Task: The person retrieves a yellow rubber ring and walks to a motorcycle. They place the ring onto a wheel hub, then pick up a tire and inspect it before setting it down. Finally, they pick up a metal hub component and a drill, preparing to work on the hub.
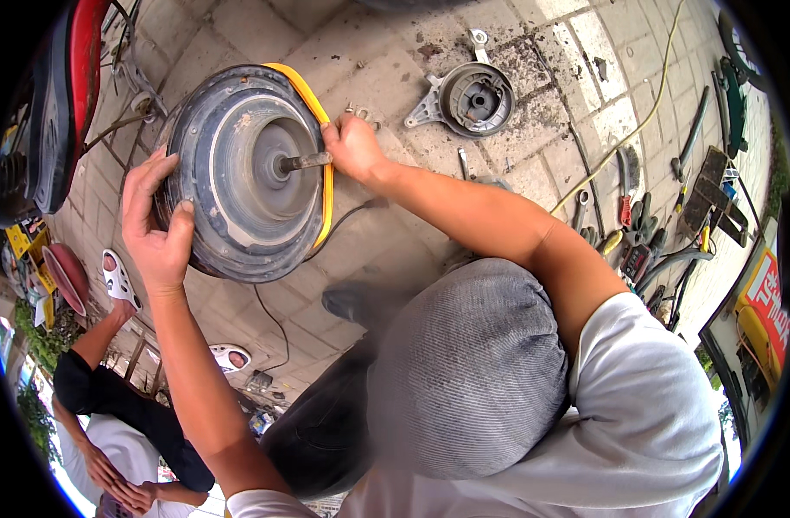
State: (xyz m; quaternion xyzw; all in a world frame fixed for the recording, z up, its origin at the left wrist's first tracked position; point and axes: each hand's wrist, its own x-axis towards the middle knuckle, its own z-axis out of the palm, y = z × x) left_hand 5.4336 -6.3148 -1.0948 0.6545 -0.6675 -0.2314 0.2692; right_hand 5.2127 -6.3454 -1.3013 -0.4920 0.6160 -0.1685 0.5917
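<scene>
A dark, dusty wheel hub (pixel 226 203) with a metal axle (pixel 304 161) sticking out of its middle stands off the paving at the upper left. A flat yellow band (pixel 328 203) runs along its right edge. My left hand (pixel 157 216) grips the hub's left rim, thumb on the face and fingers around the outer edge. On the other side my right hand (pixel 353 148) is closed at the yellow band, close to the axle's end. Its fingertips are partly hidden. Right of that hand, a round grey brake plate (pixel 477 99) with two arms lies on the paving.
Tools lie at the right, among them a wrench (pixel 581 207) and a red-handled tool (pixel 626 203). A yellow-green hose (pixel 624 142) crosses the paving. At the left are a red vehicle part (pixel 85 73) and another person's legs and sandal (pixel 121 281). A thin black cable (pixel 278 324) trails below the hub.
</scene>
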